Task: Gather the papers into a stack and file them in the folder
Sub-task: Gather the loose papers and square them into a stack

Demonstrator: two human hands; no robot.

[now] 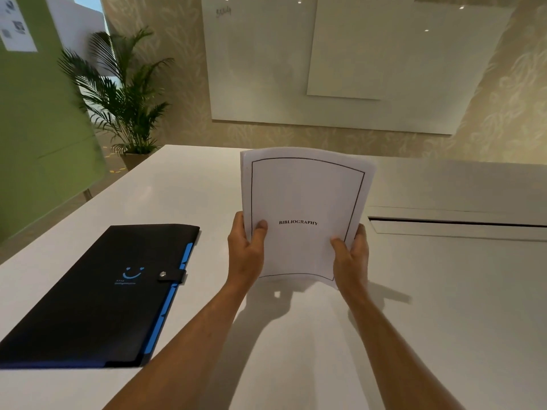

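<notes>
Papers (305,208): one white stack, held upright and slightly bowed above the table (414,321), lower edge clear of the surface with a shadow beneath. Front sheet carries a thin black border and the word "BIBLIOGRAPHY", printed between the two thumbs and a little above them. Sheet edges roughly squared; a few back sheets show past the top left corner.

Left hand (247,250): grips the stack's lower left edge. Thumb pressed on the front sheet, just inside the border line; the other fingers wrapped behind the paper and hidden. A pinch on the papers.

Right hand (350,257): grips the lower right edge. Thumb laid on the front sheet near the bottom right of the border; remaining fingers curled behind, only their knuckle side in view. Likewise a pinch on the papers.

Folder (97,294): black, flat on the table, well to the left of the left-hand fingers, apart from both hands. Closed, with a strap (172,276) snapped across its right edge. Blue smile mark on the cover; blue tabs along the right edge, on the side toward the left hand.

Table: white, bare under the forearms. A long slot (455,221) lies beyond the right-hand fingers, to their right.

Plant (124,96): potted palm, on the floor past the table's far left corner, far beyond the left-hand fingers.
</notes>
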